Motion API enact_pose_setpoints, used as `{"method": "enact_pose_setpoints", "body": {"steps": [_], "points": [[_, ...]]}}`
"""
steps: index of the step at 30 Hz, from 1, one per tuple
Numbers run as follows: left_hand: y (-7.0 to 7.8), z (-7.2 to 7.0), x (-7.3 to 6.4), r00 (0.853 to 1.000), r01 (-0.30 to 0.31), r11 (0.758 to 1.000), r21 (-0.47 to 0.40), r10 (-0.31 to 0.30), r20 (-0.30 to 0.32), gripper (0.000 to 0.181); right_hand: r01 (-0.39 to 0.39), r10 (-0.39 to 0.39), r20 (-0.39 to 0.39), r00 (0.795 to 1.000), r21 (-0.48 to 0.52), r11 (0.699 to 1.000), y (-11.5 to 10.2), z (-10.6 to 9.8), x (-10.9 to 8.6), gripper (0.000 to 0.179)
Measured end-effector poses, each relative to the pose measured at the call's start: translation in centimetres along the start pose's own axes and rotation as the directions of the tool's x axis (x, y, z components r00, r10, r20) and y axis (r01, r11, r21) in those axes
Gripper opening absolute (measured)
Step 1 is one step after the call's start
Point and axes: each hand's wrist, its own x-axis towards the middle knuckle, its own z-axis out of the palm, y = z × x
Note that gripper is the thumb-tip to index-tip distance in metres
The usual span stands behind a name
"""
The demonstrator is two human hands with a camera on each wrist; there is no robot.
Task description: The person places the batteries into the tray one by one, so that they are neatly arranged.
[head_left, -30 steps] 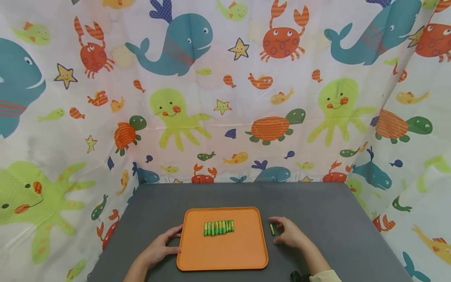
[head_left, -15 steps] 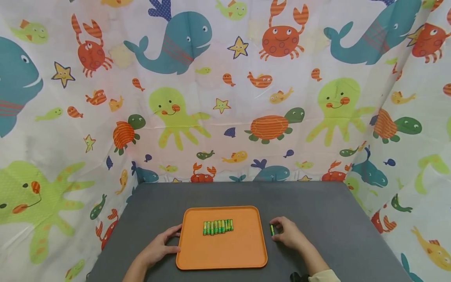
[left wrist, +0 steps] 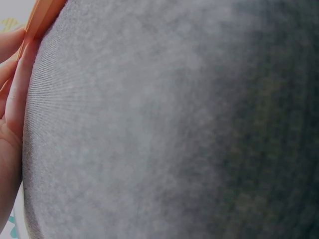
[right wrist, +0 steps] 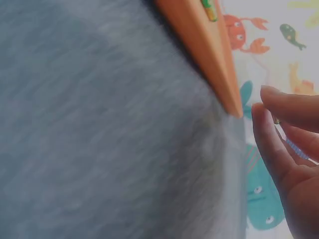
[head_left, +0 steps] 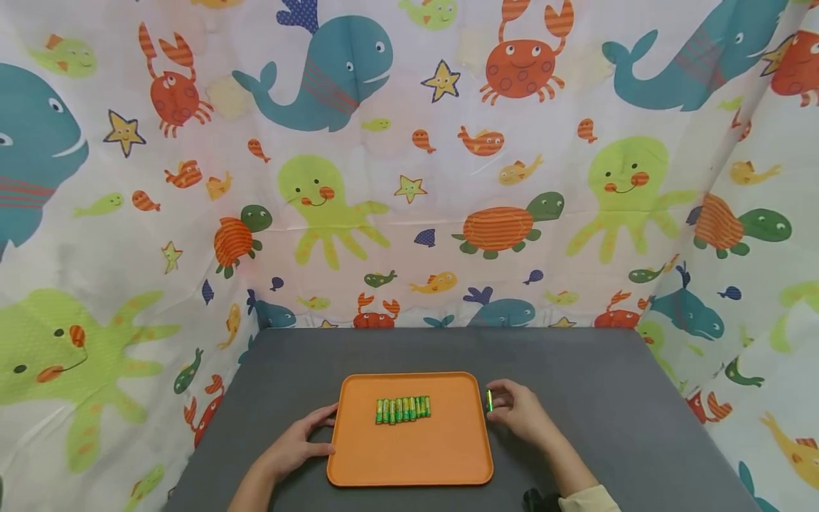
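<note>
Several green-and-yellow batteries (head_left: 403,410) lie side by side in a row on the orange tray (head_left: 409,466). At the tray's left rim, my left hand (head_left: 296,444) touches the edge with its fingers and thumb spread apart. My right hand (head_left: 521,412) pinches one more battery (head_left: 489,400) between thumb and fingers, just beyond the tray's right rim. In the right wrist view, only a tip of that battery (right wrist: 276,120) shows between the fingers. The left wrist view has the left hand (left wrist: 12,99) against the orange rim (left wrist: 46,17).
A dark grey table (head_left: 563,370) lies under the tray. A white curtain (head_left: 409,92) printed with sea animals stands behind and at both sides. Near the right wrist a small black object (head_left: 537,500) shows at the front.
My right thumb and fingers have closed on the loose battery beside the tray and lifted it slightly away from where it lay. The left hand stays at the tray's rim.
</note>
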Motion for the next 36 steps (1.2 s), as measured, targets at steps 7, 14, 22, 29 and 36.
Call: {"method": "enact_pose_setpoints", "body": {"steps": [7,14,22,29,36], "points": [[0.0,0.1,0.3,1.000,0.003,1.000,0.013,-0.003,-0.017,0.084,0.019,-0.019,-0.017,1.000,-0.004,1.000,-2.3,0.9,0.8,0.050],[-0.1,0.1,0.1,1.000,0.011,1.000,0.006,-0.011,-0.016,0.085,0.040,-0.040,0.019,0.999,-0.009,0.999,-3.3,3.6,1.6,0.047],[-0.1,0.2,0.0,1.000,0.008,1.000,-0.004,-0.008,-0.012,0.085,0.051,-0.047,0.083,0.995,-0.053,0.997,-2.9,6.9,3.5,0.051],[-0.2,0.2,0.1,1.000,0.003,1.000,0.005,-0.002,-0.011,0.085,0.070,-0.057,0.137,0.989,-0.091,0.993,-2.8,9.0,4.1,0.045],[0.2,0.3,0.1,1.000,0.004,1.000,0.013,-0.004,-0.018,0.085,0.078,-0.063,0.153,0.986,-0.095,0.992,-3.7,9.6,3.9,0.048]]}}
